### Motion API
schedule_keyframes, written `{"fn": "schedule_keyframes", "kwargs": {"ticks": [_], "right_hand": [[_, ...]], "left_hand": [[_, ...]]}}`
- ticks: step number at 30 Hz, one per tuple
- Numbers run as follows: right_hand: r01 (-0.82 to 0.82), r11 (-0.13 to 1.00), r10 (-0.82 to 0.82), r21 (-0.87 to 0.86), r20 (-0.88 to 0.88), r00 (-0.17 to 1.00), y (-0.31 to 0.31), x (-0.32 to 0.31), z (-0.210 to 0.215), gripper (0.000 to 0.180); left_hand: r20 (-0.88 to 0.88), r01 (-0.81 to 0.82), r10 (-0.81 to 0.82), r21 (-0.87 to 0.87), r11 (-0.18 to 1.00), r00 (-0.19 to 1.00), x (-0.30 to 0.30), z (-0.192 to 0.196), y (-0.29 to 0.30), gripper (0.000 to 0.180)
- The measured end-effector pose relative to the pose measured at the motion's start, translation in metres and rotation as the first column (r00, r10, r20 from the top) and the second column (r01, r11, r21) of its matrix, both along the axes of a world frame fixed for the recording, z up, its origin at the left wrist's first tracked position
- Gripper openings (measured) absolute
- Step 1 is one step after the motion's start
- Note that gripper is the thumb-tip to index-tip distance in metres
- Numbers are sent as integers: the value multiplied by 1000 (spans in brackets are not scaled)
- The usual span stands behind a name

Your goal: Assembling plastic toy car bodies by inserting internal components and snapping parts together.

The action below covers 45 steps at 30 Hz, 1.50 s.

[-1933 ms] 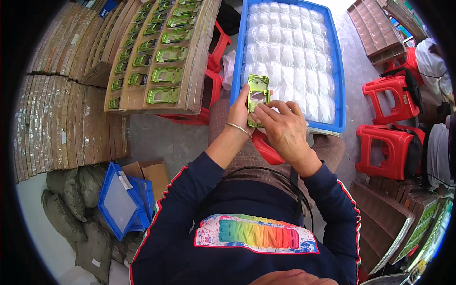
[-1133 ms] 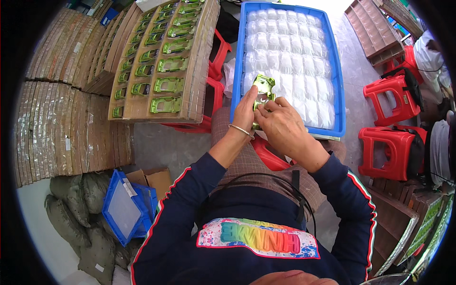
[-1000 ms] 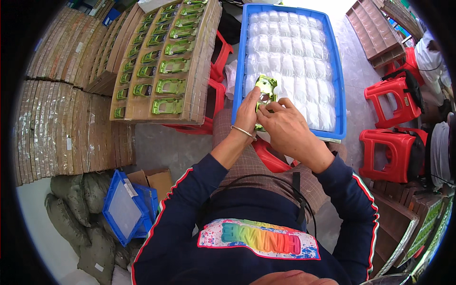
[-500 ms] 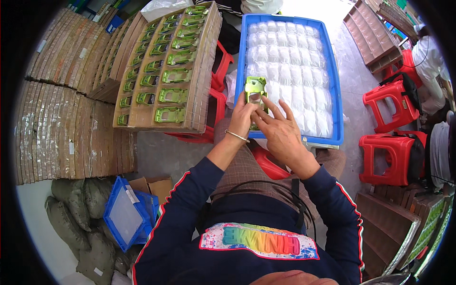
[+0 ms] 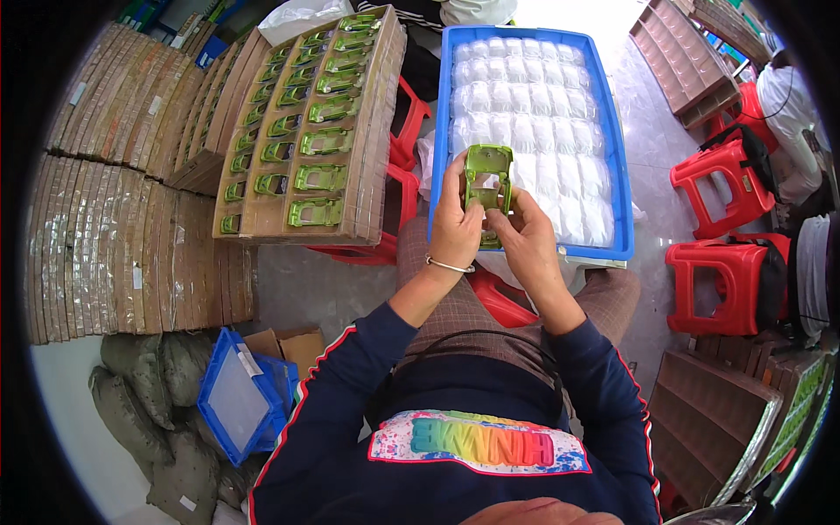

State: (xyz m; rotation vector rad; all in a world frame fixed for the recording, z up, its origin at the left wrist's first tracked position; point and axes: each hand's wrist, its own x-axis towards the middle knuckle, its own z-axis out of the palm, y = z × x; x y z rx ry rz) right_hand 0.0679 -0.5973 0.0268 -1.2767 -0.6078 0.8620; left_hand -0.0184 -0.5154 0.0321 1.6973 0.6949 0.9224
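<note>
A green toy car body shell (image 5: 488, 161) with open window holes is held between my two hands, over the near left corner of a blue tray (image 5: 626, 210). My left hand (image 5: 457, 226) grips its left side, the thumb near its lower part. From the right, my right hand (image 5: 528, 241) closes on the shell, its thumb and fingers at the lower end. White wrapped bundles (image 5: 547, 131) lie in rows in the tray. To the left, a brown partitioned tray (image 5: 354, 192) holds columns of similar green car shells (image 5: 324, 141).
Stacked brown trays (image 5: 131, 254) line the left side. Blue crates (image 5: 241, 398) and dark sacks (image 5: 179, 455) sit at the lower left. Red stools (image 5: 717, 284) stand on the right, near another person (image 5: 787, 105). More partitioned trays (image 5: 713, 420) lean at the lower right.
The shell and both hands have shifted slightly right. My right hand's fingers, spread over the shell before, now wrap in around its lower right side.
</note>
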Motion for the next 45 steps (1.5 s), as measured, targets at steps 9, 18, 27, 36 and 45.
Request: {"fn": "schedule_keyframes", "kwargs": {"ticks": [9,18,27,36,45], "right_hand": [[54,998,-49,-33,136,989,-5,2,7,20],[99,993,-83,-61,221,972,-3,6,3,19],[22,999,-19,-44,79,997,-3,11,-4,25],[86,991,-65,-107,188,980,-3,14,-15,26],[49,990,-18,-129,228,973,-5,17,-13,23]], "left_hand": [[-66,-52,66,192,980,996,-1,17,-13,57],[-97,-53,72,186,981,993,6,18,-11,51],[-149,14,-37,-151,988,988,1,13,0,48],[-224,41,-40,2,999,974,-2,0,-2,41],[-161,-33,46,80,996,986,-1,1,-13,36]]}}
